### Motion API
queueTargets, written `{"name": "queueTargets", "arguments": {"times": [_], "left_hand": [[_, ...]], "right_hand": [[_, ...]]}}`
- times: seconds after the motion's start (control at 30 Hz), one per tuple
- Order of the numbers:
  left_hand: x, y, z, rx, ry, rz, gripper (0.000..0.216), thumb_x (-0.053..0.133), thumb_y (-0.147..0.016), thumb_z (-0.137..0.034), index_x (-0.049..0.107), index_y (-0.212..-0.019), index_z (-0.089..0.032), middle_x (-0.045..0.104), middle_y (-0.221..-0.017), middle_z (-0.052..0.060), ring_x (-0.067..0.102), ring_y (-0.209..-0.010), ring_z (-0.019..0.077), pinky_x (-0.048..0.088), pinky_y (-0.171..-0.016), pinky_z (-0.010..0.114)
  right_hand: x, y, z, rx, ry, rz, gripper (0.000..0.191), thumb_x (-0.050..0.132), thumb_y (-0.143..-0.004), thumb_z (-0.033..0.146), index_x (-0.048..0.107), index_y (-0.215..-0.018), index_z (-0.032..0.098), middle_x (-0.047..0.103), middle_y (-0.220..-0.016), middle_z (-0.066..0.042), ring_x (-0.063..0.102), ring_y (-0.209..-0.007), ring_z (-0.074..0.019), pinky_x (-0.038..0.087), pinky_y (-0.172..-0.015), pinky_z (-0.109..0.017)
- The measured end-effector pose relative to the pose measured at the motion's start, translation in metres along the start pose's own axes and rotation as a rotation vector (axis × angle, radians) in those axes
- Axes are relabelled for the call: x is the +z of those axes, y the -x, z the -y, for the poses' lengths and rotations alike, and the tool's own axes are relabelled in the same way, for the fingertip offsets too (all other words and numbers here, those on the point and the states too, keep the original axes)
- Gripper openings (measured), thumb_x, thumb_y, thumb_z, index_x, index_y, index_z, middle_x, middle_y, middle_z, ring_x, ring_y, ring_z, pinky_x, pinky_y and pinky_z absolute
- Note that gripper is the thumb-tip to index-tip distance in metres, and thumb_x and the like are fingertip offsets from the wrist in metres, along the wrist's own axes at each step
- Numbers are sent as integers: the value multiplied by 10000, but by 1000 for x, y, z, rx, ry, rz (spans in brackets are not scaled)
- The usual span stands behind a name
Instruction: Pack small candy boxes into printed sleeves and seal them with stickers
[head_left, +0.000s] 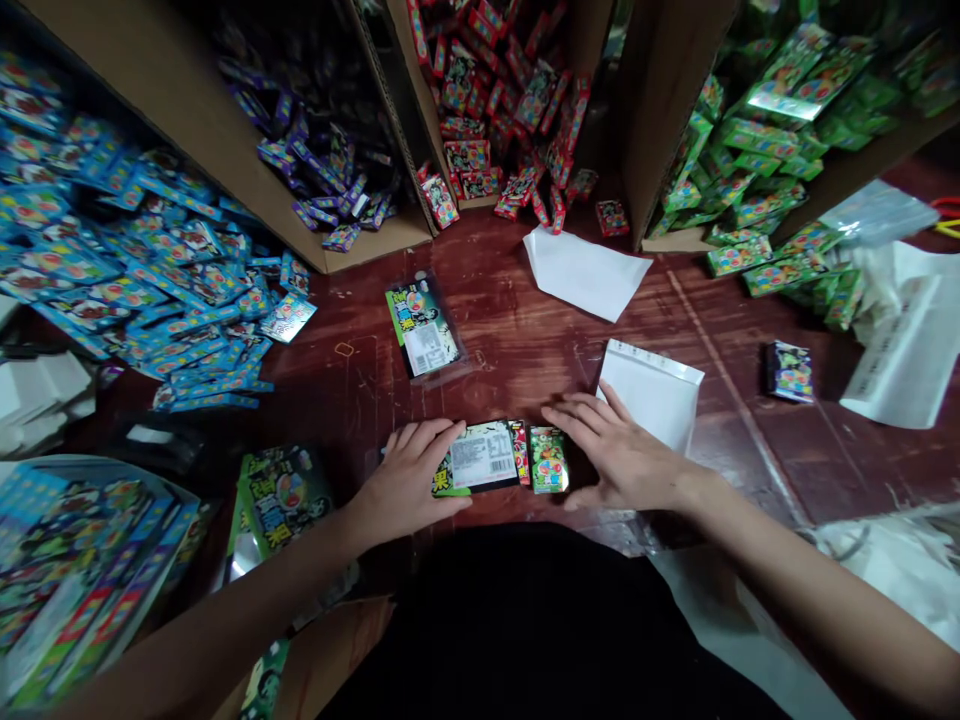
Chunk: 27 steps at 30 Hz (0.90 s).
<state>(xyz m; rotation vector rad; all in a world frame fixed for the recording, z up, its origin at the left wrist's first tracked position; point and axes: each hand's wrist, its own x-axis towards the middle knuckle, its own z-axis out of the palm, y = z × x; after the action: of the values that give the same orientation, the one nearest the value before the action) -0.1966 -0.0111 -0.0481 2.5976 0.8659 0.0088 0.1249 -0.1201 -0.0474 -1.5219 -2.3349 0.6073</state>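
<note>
A flat black-and-green printed packet (482, 457) with a white barcode label lies near the table's front edge. My left hand (412, 475) grips its left end, thumb below and fingers above. At the packet's right end a red small box (520, 452) shows partly, the rest of it hidden by the packet. Just right of that is a small green box (550, 460) with a colourful picture. My right hand (619, 450) holds this green box from its right side, fingers at the far edge and thumb at the near one.
Cartons of purple boxes (330, 170), red boxes (517, 110) and green boxes (765, 160) line the back. Blue boxes (165, 270) are heaped left. Another labelled packet (426, 330), white paper (589, 272), a white pouch (652, 395) and a dark box (790, 371) lie around.
</note>
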Motion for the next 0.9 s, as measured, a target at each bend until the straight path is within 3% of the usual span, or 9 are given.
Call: {"name": "queueTargets", "arguments": {"times": [0.13,0.3,0.4,0.47,0.57,0.67,0.77,0.83,0.9], "left_hand": [[0,-7,-6,47,28,8,893,810,-706,-411,406,-1484,-243,522,-1385,111,482,-1239,340,373,-1071,500],[2,-10,-18,10,96,-34,884,814,-681,-353,427,-1472,-274,530,-1355,86,499,-1223,323,414,-1079,481],[2,-16,-36,-137,126,-141,906,817,-703,-392,388,-1493,-273,493,-1382,99,487,-1262,340,410,-1105,521],[2,-28,-55,-232,193,-212,984,830,-702,-432,323,-1529,-270,454,-1405,118,489,-1285,358,423,-1097,547],[5,-57,-84,-285,415,-269,1073,854,-685,-470,255,-1559,-306,419,-1415,123,532,-1264,363,477,-1049,551],[12,-88,-102,-220,752,-329,796,729,-850,-422,323,-1526,-313,469,-1390,111,571,-1242,304,495,-1048,493],[19,-106,-107,-153,1058,-346,596,611,-944,-338,372,-1486,-278,504,-1422,121,610,-1190,259,525,-1010,437],[22,-111,-107,-142,1159,-312,622,631,-929,-321,356,-1485,-275,512,-1426,124,646,-1104,236,559,-944,408],[23,-111,-105,-163,1186,-302,692,654,-913,-313,295,-1504,-292,528,-1388,116,663,-1033,209,578,-891,380]], "right_hand": [[1,-5,-3,-52,-58,1,797,729,-804,558,466,-1461,191,599,-1383,-157,476,-1360,-341,31,-1232,-648],[3,-15,-1,-89,-104,-81,828,731,-815,580,430,-1500,226,558,-1449,-152,473,-1376,-342,60,-1230,-661],[-2,-7,4,63,-220,-214,857,747,-820,554,373,-1530,253,423,-1566,-154,419,-1427,-342,237,-1215,-616],[-3,-2,7,174,-380,-295,753,739,-851,500,415,-1491,268,484,-1512,-136,496,-1364,-309,412,-1141,-517],[-5,-6,6,318,-607,-465,449,671,-923,428,552,-1332,283,654,-1267,-78,648,-1133,-248,535,-992,-418],[-11,-15,-8,410,-742,-626,344,666,-927,418,607,-1236,277,678,-1194,-54,673,-1032,-223,564,-901,-383],[-20,-17,-22,362,-694,-637,237,669,-926,409,677,-1106,255,700,-1102,-49,661,-1037,-218,536,-947,-399],[-21,-14,-26,328,-630,-615,182,653,-937,402,714,-1006,245,694,-1105,-63,632,-1117,-232,489,-1028,-433],[-18,-9,-22,359,-650,-622,212,652,-934,410,707,-1065,252,653,-1224,-83,588,-1213,-251,481,-1045,-442]]}}
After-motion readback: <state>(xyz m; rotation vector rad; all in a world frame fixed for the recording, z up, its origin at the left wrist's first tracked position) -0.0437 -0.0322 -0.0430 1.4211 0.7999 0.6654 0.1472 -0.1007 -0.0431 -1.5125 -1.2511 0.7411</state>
